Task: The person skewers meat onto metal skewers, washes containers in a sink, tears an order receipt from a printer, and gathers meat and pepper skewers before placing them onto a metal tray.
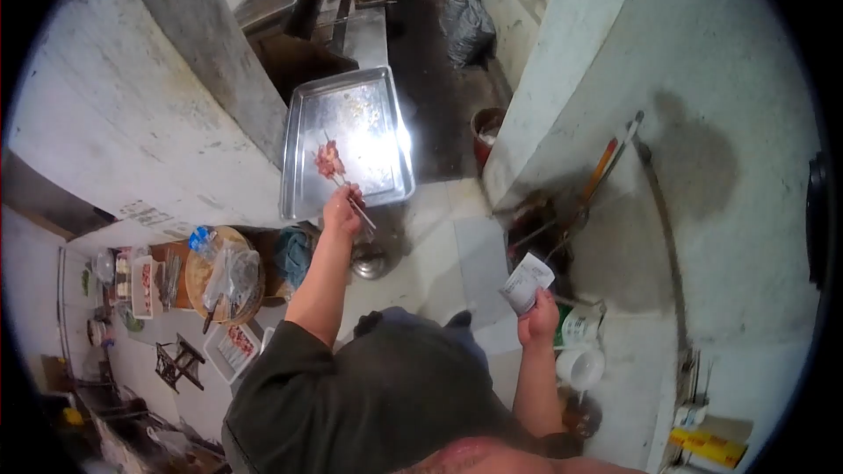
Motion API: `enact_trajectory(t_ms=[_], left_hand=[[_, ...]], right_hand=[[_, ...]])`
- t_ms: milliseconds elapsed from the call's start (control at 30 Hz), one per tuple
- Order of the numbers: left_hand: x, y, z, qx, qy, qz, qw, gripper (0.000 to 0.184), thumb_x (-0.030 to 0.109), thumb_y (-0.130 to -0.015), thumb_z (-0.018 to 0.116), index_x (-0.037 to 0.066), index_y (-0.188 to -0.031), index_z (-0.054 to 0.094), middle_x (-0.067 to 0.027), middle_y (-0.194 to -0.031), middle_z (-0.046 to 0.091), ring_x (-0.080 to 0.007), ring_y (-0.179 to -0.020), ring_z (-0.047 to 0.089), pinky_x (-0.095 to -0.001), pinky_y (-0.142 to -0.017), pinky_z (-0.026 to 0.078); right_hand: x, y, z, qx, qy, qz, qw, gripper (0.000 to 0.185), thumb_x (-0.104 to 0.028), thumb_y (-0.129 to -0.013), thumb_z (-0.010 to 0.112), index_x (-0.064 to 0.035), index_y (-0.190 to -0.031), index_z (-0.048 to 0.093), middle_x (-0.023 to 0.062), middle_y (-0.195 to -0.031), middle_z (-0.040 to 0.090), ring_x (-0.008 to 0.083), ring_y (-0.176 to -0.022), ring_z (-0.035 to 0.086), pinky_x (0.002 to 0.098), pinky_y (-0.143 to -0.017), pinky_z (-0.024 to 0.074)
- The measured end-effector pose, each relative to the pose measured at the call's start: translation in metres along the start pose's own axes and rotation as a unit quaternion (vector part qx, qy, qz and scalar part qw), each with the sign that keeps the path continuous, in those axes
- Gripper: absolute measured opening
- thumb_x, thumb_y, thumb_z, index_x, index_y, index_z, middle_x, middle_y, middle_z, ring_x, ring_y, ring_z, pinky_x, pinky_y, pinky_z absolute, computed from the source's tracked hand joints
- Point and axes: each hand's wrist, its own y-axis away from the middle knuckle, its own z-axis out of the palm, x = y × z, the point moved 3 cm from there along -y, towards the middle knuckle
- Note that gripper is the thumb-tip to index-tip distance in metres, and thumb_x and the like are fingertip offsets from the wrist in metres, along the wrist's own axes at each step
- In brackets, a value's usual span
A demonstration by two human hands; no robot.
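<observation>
Gripping the meat skewers (330, 160) by their bare sticks, the left hand (343, 212) is positioned at the near rim of the metal tray (309, 114). The meat is located over the tray, while the stick ends project past its near rim; contact between meat and tray cannot be confirmed. The exact number of sticks is hidden by the fingers. Should the grip be loosened unevenly, individual sticks could be rotated or slipped out, since the weight is concentrated at the meat end. If the bundle were drawn back over the rim, meat could be dropped on the tiled floor (439, 211) and contaminated. The support beneath the tray cannot be seen clearly; if it is narrow, tilting could be caused by pressure on the near edge. The fingers of the right hand (537, 318) are closed on a printed paper slip (527, 283), held well apart from the tray. Attention divided between slip and skewers could cause the sticks to be misaligned. The slip could be creased by a tight pinch, or dropped toward the white bucket (580, 368) nearby if the pinch were relaxed. Its print cannot be read.
</observation>
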Motion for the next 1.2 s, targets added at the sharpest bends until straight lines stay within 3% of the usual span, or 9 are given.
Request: enact_trajectory(t_ms=[467,633,733,767,833,900,967,1100,1200], left_hand=[[-0.031,-0.212,0.172,0.083,0.168,0.083,0.979,0.019,0.013,-0.094,0.04,0.006,-0.081,0.052,-0.0033,-0.067,0.053,-0.0145,-0.055,0.049,-0.0235,-0.046,0.039],[-0.026,-0.332,0.183,0.076,0.238,0.116,0.961,0.019,0.012,-0.095,0.037,0.004,-0.083,0.05,-0.0033,-0.07,0.053,-0.013,-0.058,0.053,-0.0225,-0.049,0.044],[-0.042,-0.405,0.176,0.141,0.298,0.099,0.939,0.017,0.01,-0.095,0.036,0.002,-0.088,0.049,-0.0045,-0.071,0.054,-0.0127,-0.056,0.052,-0.0218,-0.048,0.044],[-0.052,-0.433,0.162,0.116,0.261,0.049,0.957,0.016,0.01,-0.095,0.036,0.001,-0.091,0.048,-0.0055,-0.072,0.054,-0.0141,-0.058,0.053,-0.0231,-0.05,0.045],[-0.069,-0.461,0.153,0.102,0.173,-0.016,0.979,0.017,0.01,-0.096,0.035,-0.001,-0.099,0.048,-0.0085,-0.078,0.056,-0.0176,-0.065,0.055,-0.0273,-0.056,0.048],[-0.06,-0.45,0.176,0.104,0.085,-0.046,0.99,0.02,0.011,-0.096,0.036,-0.002,-0.106,0.047,-0.0121,-0.09,0.057,-0.0221,-0.076,0.058,-0.0337,-0.068,0.051],[-0.052,-0.438,0.184,0.093,0.001,-0.069,0.993,0.027,0.014,-0.095,0.04,-0.005,-0.113,0.046,-0.0168,-0.111,0.055,-0.0285,-0.095,0.059,-0.0409,-0.081,0.051],[-0.031,-0.393,0.201,0.068,-0.171,-0.107,0.977,0.035,0.016,-0.093,0.046,-0.005,-0.12,0.043,-0.0197,-0.121,0.053,-0.0302,-0.106,0.058,-0.0367,-0.077,0.054],[-0.009,-0.35,0.204,0.031,-0.173,-0.075,0.982,0.037,0.016,-0.091,0.05,-0.005,-0.122,0.043,-0.019,-0.115,0.057,-0.0276,-0.1,0.06,-0.033,-0.077,0.054]], right_hand=[[-0.06,-0.225,0.119,-0.04,0.13,0.079,0.988,0.026,-0.011,-0.094,0.039,0.0022,-0.113,0.051,0.012,-0.11,0.059,0.0234,-0.098,0.059,0.0351,-0.087,0.046],[-0.066,-0.298,0.196,-0.071,0.22,0.102,0.968,0.027,-0.008,-0.093,0.04,0.0031,-0.115,0.05,0.0135,-0.113,0.058,0.0247,-0.104,0.057,0.0375,-0.093,0.0445],[-0.06,-0.355,0.232,-0.08,0.246,0.096,0.961,0.026,-0.009,-0.092,0.043,0.0026,-0.113,0.052,0.0128,-0.11,0.059,0.0226,-0.101,0.057,0.0354,-0.09,0.0442],[-0.06,-0.366,0.249,-0.034,0.291,0.109,0.95,0.024,-0.01,-0.091,0.045,0.0019,-0.11,0.054,0.0119,-0.106,0.059,0.021,-0.096,0.056,0.0341,-0.086,0.0443],[-0.039,-0.413,0.239,-0.091,0.346,0.074,0.931,0.023,-0.011,-0.09,0.047,0.0011,-0.107,0.055,0.0099,-0.102,0.06,0.0187,-0.089,0.056,0.0315,-0.082,0.0445],[-0.04,-0.406,0.292,-0.073,0.276,0.128,0.95,0.026,-0.013,-0.091,0.046,0.0008,-0.112,0.054,0.0087,-0.099,0.062,0.0176,-0.083,0.059,0.0281,-0.072,0.0463],[-0.029,-0.423,0.303,-0.092,0.248,0.15,0.953,0.027,-0.013,-0.092,0.046,0.0012,-0.113,0.053,0.0093,-0.1,0.062,0.0181,-0.086,0.059,0.0283,-0.073,0.047],[-0.02,-0.435,0.325,-0.113,0.249,0.182,0.944,0.028,-0.011,-0.093,0.043,0.0054,-0.115,0.05,0.0137,-0.107,0.06,0.0217,-0.094,0.06,0.0321,-0.083,0.0481],[-0.009,-0.448,0.33,-0.144,0.226,0.209,0.94,0.028,-0.01,-0.092,0.044,0.0058,-0.115,0.049,0.0139,-0.108,0.06,0.0223,-0.095,0.06,0.0332,-0.084,0.048]])
